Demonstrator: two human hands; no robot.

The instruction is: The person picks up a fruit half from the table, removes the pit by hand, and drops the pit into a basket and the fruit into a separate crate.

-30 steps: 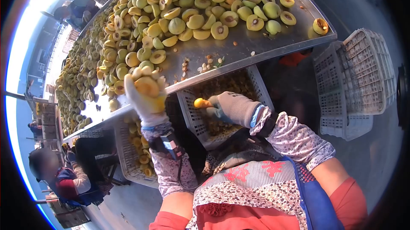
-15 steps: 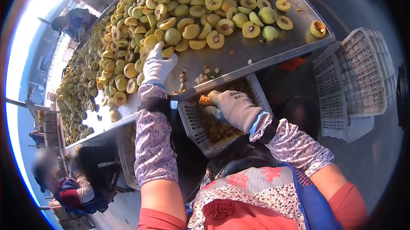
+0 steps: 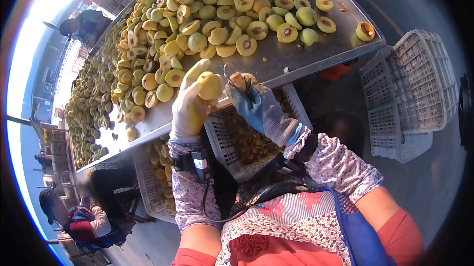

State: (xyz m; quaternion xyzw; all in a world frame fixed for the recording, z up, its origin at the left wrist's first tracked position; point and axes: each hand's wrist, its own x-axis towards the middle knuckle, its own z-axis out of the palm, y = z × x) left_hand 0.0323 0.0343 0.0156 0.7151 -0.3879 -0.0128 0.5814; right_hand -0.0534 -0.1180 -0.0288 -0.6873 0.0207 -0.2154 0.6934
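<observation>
My left hand (image 3: 190, 103), in a white glove with yellow stains, holds a yellow-green fruit (image 3: 210, 85) above the table's near edge. Just right of it, my right hand (image 3: 254, 103), in a grey and blue glove, is closed around a tool (image 3: 239, 81) with a wooden-looking handle and a thin metal loop at its end. The loop is close to the fruit, with a small gap between them. Under my right hand stands a white crate (image 3: 221, 142) with brownish-yellow pieces in it. Halved fruits (image 3: 197, 41) lie heaped on the metal table (image 3: 296, 58).
Stacked pale plastic crates (image 3: 424, 83) stand on the right. Another crate (image 3: 148, 187) with fruit pieces is under the table at the left. One person (image 3: 89, 226) sits at the lower left, and another (image 3: 86, 24) is at the table's far left side.
My left hand has drawn back from the heap and now has a fruit in it. My right hand has risen from over the crate and turned, bringing the tool's loop up near the fruit.
</observation>
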